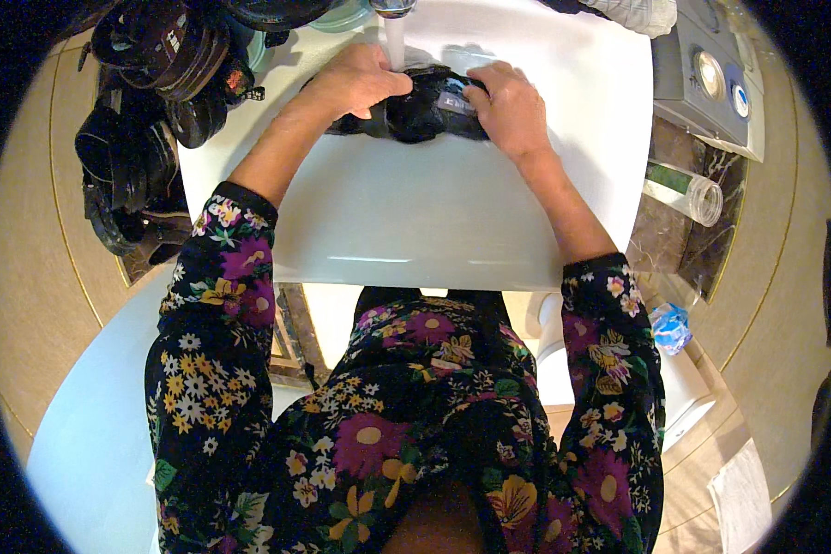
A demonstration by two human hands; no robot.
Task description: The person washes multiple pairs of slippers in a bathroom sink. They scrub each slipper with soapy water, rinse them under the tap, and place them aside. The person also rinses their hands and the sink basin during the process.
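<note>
A wet black shoe (419, 113), with a small grey label on it, lies in the white sink (388, 212) near its far side. From the tap (392, 7) a stream of water (395, 42) runs down onto the shoe beside my left fingers. My left hand (360, 81) grips the shoe's left part, thumb pointing right. At the other end my right hand (510, 109) has its fingers curled over the shoe, close to the label. The undersides of both hands' fingers are partly hidden.
Several black shoes (125, 148) are piled left of the sink. A pale green container (343, 16) stands behind it, with a light grey shoe (642, 13) at the far right. A clear jar (697, 198) lies on the brown marble ledge, beside a grey box (711, 78) with round dials.
</note>
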